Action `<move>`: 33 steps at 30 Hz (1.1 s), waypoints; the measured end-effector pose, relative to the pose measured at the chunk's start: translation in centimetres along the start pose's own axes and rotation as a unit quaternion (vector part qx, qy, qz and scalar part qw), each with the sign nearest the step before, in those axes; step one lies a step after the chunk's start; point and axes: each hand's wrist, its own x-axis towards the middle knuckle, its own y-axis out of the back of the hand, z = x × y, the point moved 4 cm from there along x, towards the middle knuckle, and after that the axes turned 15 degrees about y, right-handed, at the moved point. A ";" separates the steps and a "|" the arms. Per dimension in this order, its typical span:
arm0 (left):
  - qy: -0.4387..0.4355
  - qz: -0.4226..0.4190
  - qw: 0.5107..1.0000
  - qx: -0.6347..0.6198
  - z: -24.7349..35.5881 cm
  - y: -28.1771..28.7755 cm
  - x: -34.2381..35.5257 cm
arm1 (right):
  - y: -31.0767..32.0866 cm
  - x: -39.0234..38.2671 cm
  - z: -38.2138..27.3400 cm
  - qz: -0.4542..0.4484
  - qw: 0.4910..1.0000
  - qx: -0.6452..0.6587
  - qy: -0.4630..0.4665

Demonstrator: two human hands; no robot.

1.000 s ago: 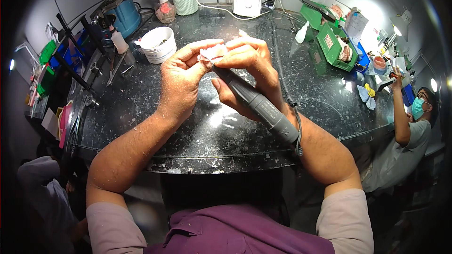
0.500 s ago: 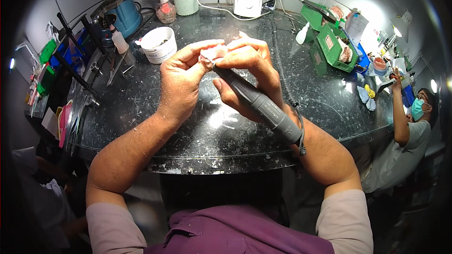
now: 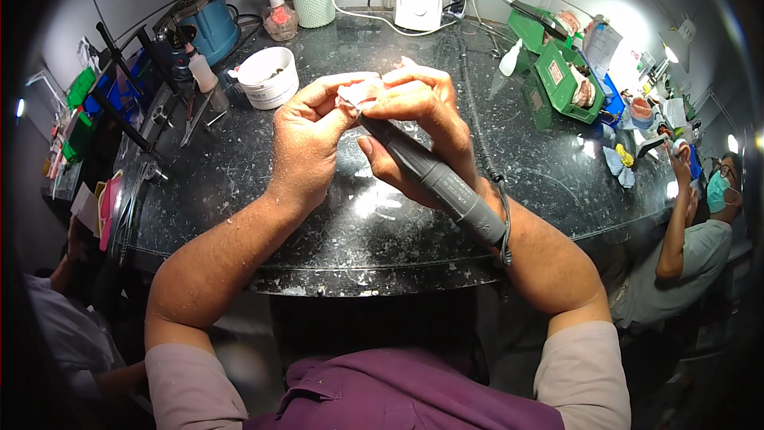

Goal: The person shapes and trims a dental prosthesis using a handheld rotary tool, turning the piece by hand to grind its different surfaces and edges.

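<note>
Over the middle of the dark worktop, my left hand (image 3: 306,131) pinches a small pink-and-white piece (image 3: 360,92) that looks like a denture, partly covered by fingers. My right hand (image 3: 430,115) is closed round a black rotary handpiece (image 3: 438,179). Its tip meets the piece near my left thumb, though the bit itself is too small to make out. From the handpiece's rear end a coiled cord (image 3: 503,227) loops by my right wrist. Both hands are close together, fingertips nearly touching. Pale dust specks my left forearm.
Beyond my left hand stands a white tub (image 3: 269,80). Green boxes (image 3: 567,80) with dental models are at the right. A blue machine (image 3: 208,28) and black bars (image 3: 119,115) occupy the left. One person (image 3: 692,239) sits at the right, another (image 3: 76,326) at the left.
My hands stay nearly in place; the handpiece's rear end has shifted slightly left. At the right, the person has leaned outward; the person at the left has raised an arm.
</note>
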 end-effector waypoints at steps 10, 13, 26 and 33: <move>-0.007 0.003 1.000 -0.017 -0.1 0.1 0.1 | 0.0 0.2 -0.2 -0.011 1.000 -0.006 0.020; 0.014 0.002 0.999 -0.030 -0.2 0.0 0.2 | 0.0 0.2 0.0 0.008 1.000 -0.006 0.014; -0.031 0.015 0.997 0.067 0.5 -0.1 0.1 | 0.3 0.4 -0.1 0.007 0.999 -0.036 0.001; -0.056 0.023 0.994 0.095 0.7 -0.1 0.1 | 0.4 0.4 -0.1 0.011 1.000 -0.027 -0.006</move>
